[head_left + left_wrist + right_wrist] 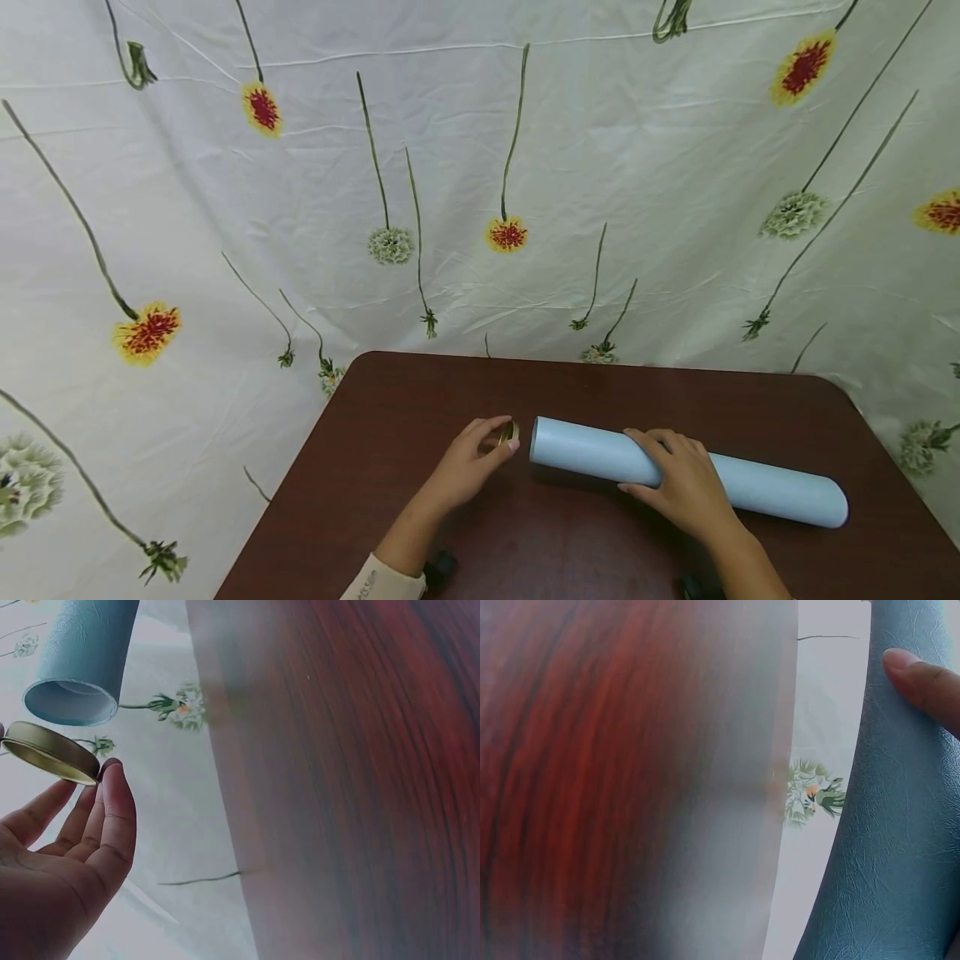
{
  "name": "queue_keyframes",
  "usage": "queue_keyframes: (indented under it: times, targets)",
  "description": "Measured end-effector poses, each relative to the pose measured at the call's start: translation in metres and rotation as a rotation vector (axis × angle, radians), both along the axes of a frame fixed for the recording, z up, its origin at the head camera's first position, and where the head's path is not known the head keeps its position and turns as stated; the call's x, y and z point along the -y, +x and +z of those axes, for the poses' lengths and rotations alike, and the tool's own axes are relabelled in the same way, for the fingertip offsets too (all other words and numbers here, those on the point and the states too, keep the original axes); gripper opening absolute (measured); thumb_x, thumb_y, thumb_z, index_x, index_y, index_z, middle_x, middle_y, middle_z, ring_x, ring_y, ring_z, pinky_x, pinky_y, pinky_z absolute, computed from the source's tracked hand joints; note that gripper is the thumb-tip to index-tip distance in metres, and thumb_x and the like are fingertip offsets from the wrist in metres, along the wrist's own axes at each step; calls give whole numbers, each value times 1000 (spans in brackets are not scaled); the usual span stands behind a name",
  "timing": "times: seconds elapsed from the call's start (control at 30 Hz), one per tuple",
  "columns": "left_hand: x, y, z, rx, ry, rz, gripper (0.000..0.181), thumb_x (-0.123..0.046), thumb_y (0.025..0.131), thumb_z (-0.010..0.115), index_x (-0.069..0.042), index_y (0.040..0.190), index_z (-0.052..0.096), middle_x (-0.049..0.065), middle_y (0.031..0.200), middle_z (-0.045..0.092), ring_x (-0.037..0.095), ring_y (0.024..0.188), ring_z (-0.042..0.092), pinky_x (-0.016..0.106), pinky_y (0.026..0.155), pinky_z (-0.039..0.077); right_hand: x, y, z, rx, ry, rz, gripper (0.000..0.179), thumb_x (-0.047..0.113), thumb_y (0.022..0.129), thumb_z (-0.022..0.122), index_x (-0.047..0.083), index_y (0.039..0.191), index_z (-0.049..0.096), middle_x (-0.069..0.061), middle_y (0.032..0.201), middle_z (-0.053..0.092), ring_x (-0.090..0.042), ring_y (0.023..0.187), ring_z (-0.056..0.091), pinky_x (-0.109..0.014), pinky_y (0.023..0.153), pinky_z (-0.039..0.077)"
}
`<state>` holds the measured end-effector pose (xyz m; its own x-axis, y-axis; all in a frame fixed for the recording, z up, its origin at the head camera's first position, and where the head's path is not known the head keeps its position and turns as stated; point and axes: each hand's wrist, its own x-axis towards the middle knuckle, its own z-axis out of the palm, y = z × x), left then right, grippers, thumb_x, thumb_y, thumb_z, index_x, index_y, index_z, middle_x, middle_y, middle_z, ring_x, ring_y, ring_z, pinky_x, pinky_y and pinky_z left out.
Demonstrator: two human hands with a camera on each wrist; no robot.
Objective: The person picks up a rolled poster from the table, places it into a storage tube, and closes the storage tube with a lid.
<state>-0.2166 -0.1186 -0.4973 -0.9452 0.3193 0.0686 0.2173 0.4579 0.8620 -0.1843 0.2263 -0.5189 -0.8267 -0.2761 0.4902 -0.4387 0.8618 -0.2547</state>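
Note:
A long light-blue tube (772,490) lies slanted above the dark wooden table, its left end open and hollow in the left wrist view. My right hand (678,483) grips it round the middle, with the thumb (919,679) along its textured side. Between thumb and fingertips my left hand (468,462) pinches a shallow gold-coloured round cap (52,750) by its rim. The cap's hollow side shows in the left wrist view. It is just off the open end of the tube (82,667), with a small gap between them.
The dark reddish-brown table (405,400) has rounded far corners. Behind it hangs a white cloth (465,150) printed with flowers and stems. Small dark objects (441,567) show beside the left wrist, too unclear to name.

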Motion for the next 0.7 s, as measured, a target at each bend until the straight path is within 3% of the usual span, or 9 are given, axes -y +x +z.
queue_keyframes:
  times: [0.2,0.7]
  targets:
    - [-5,-1,-2,23,53,19,53,-45,100,61,-19,145,54,5,132,58,26,122,63,37,90,53,2,1,2,3,-7,2,85,42,64,94,20,139,60,-5,115,66,-28,105,65,-57,93,45]
    - [-15,0,-7,30,90,16,55,-45,101,58,-16,148,52,7,135,56,29,125,60,39,91,54,8,2,3,-9,-28,10,84,41,64,94,20,139,61,-5,114,67,-28,104,65,-57,92,46]
